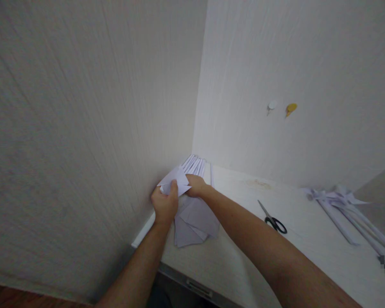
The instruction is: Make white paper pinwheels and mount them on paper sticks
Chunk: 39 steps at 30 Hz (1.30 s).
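Note:
Close to the left wall, my left hand (165, 204) grips a piece of white paper (176, 176) with folded, pointed edges, its thumb pressed on the front. My right hand (195, 185) is at the paper's right side; its fingers are hidden behind the sheet, so I cannot see how they sit. Below both hands lies a loose pile of paper sheets (194, 224) on the white desk (240, 256). Just behind the hands, several thin white paper strips or rolls (195, 165) rest in the corner.
Black-handled scissors (272, 220) lie to the right of my right forearm. Long white paper pieces (336, 214) are heaped at the far right. A white hook (271, 105) and a yellow hook (291, 108) are on the back wall (244, 64). The left wall (115, 107) stands close beside my left hand.

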### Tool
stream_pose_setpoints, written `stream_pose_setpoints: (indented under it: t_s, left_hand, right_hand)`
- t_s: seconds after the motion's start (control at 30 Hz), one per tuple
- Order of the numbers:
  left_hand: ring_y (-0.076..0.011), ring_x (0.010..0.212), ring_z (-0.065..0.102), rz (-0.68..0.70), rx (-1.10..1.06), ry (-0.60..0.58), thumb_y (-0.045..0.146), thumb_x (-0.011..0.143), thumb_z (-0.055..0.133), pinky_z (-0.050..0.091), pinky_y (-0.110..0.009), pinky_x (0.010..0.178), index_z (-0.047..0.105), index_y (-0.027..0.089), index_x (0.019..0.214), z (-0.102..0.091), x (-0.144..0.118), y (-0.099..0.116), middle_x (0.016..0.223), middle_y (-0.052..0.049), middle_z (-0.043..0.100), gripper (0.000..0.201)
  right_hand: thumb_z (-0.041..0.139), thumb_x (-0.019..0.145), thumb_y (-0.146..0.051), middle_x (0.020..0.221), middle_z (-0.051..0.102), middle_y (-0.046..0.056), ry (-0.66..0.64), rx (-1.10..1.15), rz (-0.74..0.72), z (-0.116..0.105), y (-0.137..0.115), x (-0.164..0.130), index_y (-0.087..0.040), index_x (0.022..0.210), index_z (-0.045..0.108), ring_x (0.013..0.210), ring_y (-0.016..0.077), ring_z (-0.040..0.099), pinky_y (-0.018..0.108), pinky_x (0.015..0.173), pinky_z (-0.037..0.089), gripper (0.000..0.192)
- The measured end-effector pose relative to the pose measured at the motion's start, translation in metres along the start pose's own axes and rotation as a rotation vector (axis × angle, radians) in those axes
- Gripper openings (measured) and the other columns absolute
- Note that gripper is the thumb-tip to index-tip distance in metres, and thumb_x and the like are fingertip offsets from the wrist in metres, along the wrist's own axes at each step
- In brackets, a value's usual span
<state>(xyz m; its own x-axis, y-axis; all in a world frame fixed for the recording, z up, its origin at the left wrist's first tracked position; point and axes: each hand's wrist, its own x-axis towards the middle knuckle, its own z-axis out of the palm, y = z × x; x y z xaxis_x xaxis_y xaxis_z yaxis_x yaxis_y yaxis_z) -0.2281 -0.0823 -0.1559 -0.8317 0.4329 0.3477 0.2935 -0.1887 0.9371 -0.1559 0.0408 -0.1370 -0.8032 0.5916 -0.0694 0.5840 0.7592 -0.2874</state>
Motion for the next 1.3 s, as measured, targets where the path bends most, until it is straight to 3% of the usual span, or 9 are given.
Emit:
stream_pose_setpoints:
  t_s: [0.17,0.33,0.53,0.63,0.73,0.83,0.93,1.1,1.3]
  left_hand:
    - [-0.0261,0.072,0.076,-0.003,-0.043,-0.017,0.039,0.074,0.069,0.059,-0.032,0.065,0.074,0.01,0.081,-0.006,0.002,0.014,0.082,-0.016,0.08,0.03]
    - [-0.0256,0.069,0.075,0.024,-0.114,-0.102,0.037,0.072,0.073,0.059,-0.033,0.064,0.074,0.01,0.081,0.004,-0.006,0.047,0.08,-0.015,0.08,0.028]
    - [-0.025,0.076,0.076,0.098,-0.267,-0.235,0.037,0.074,0.076,0.059,-0.032,0.068,0.075,0.009,0.088,0.055,-0.03,0.119,0.087,-0.014,0.081,0.031]
    - [-0.0242,0.078,0.077,0.117,-0.361,-0.284,0.039,0.077,0.077,0.06,-0.031,0.068,0.076,0.009,0.091,0.088,-0.048,0.155,0.091,-0.014,0.081,0.033]
    - [-0.0238,0.086,0.078,0.015,-0.596,-0.354,0.035,0.075,0.082,0.062,-0.031,0.076,0.075,0.01,0.099,0.12,-0.073,0.182,0.101,-0.014,0.081,0.035]
    - [-0.0253,0.096,0.077,-0.092,-0.803,-0.514,0.031,0.075,0.085,0.061,-0.035,0.086,0.074,0.012,0.108,0.142,-0.098,0.201,0.108,-0.014,0.08,0.039]
    - [-0.0272,0.098,0.077,-0.125,-0.835,-0.62,0.032,0.076,0.084,0.062,-0.036,0.085,0.075,0.012,0.11,0.154,-0.113,0.211,0.108,-0.013,0.08,0.04]
    - [-0.0251,0.079,0.076,-0.079,-0.573,-0.781,0.035,0.074,0.085,0.06,-0.03,0.069,0.079,0.01,0.096,0.161,-0.116,0.22,0.091,-0.011,0.082,0.034]
    - [-0.0207,0.066,0.071,0.002,-0.364,-0.988,0.038,0.073,0.083,0.054,-0.025,0.057,0.08,0.014,0.084,0.151,-0.112,0.23,0.078,-0.007,0.08,0.027]
  right_hand:
    - [0.066,0.1,-0.034,0.131,0.064,0.011,0.119,0.194,0.071,-0.011,0.011,-0.017,-0.018,0.13,0.062,0.11,0.0259,0.067,0.047,0.092,0.058,0.034]
    - [0.065,0.1,-0.034,0.127,0.066,0.01,0.357,0.529,0.198,-0.033,0.037,-0.068,-0.017,0.128,0.063,0.105,0.0245,0.069,0.045,0.089,0.06,0.033]
    - [0.063,0.094,-0.027,0.09,0.075,0.005,0.697,0.932,0.183,-0.103,0.066,-0.171,-0.015,0.098,0.075,0.072,0.0148,0.068,0.028,0.065,0.056,0.017]
    - [0.067,0.084,-0.027,0.093,0.078,0.006,0.889,1.061,0.089,-0.145,0.067,-0.23,-0.019,0.095,0.079,0.076,0.0145,0.068,0.028,0.069,0.055,0.018]
    - [0.075,0.078,-0.027,0.088,0.079,0.004,1.09,1.158,-0.079,-0.172,0.062,-0.28,-0.022,0.088,0.081,0.076,0.0148,0.067,0.029,0.071,0.055,0.012]
    - [0.077,0.078,-0.018,0.081,0.078,0.0,1.239,1.107,-0.225,-0.181,0.061,-0.309,-0.026,0.082,0.082,0.071,0.0137,0.065,0.029,0.071,0.054,0.01]
    - [0.076,0.081,-0.015,0.081,0.079,0.0,1.311,0.999,-0.188,-0.182,0.069,-0.322,-0.027,0.087,0.083,0.072,0.0139,0.067,0.028,0.071,0.054,0.015]
    - [0.083,0.08,-0.017,0.086,0.08,-0.001,1.418,0.943,-0.135,-0.182,0.084,-0.335,-0.028,0.088,0.083,0.078,0.0126,0.071,0.023,0.071,0.057,0.013]
    - [0.085,0.081,-0.016,0.088,0.081,-0.001,1.469,0.882,-0.136,-0.183,0.073,-0.346,-0.029,0.097,0.082,0.081,0.0132,0.076,0.022,0.073,0.061,0.021]
